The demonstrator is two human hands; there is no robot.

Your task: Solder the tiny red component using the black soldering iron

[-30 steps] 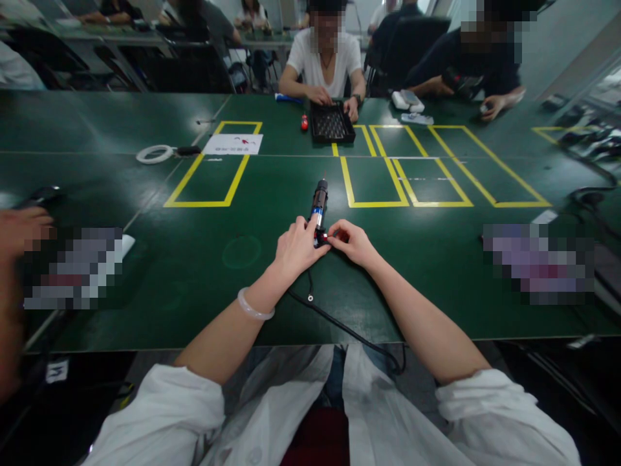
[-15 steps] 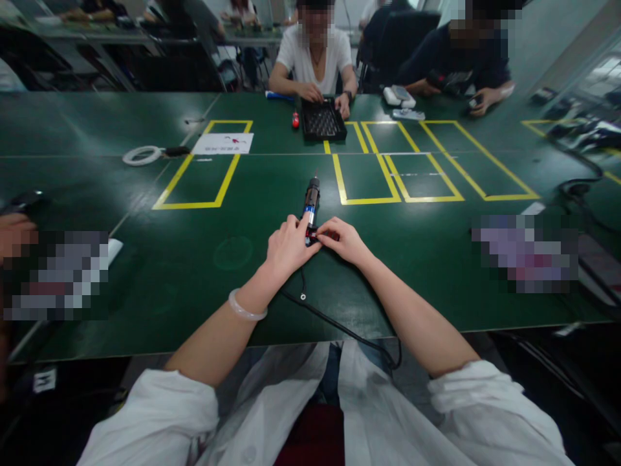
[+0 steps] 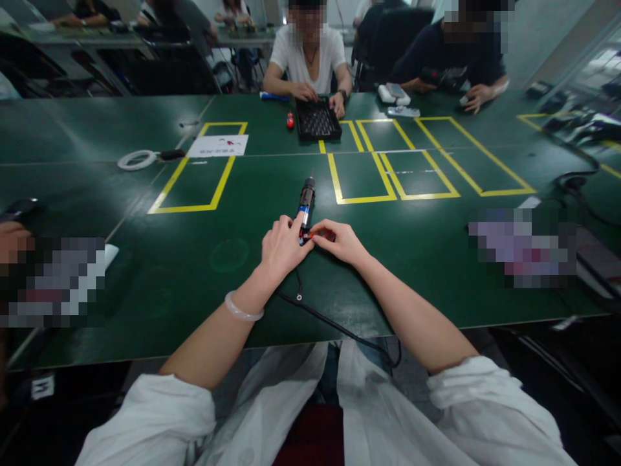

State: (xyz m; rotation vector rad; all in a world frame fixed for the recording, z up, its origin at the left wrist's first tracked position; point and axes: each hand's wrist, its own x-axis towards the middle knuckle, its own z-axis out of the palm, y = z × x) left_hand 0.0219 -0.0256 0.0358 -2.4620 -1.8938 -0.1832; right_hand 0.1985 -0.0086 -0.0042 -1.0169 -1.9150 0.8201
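A black electric screwdriver point(image 3: 305, 197) with a blue band lies on the green table point(image 3: 412, 259), its tip pointing away from me. My left hand point(image 3: 280, 247) curls round its near end, thumb and fingers closed on the tool. My right hand point(image 3: 337, 239) pinches the same near end from the right, where a small red part shows between the fingertips. A black cable point(image 3: 334, 325) runs from the tool back over the table's near edge.
Yellow tape rectangles point(image 3: 361, 178) mark the table beyond the tool. Farther off lie a black tray point(image 3: 317, 121), a white paper point(image 3: 218, 145) and a white coil point(image 3: 136, 159). Two people sit across the table; another person's hand point(image 3: 10, 243) shows at the left edge.
Both hands keep their hold on the tool's near end. The view has drifted, so everything sits a little further left in the picture.
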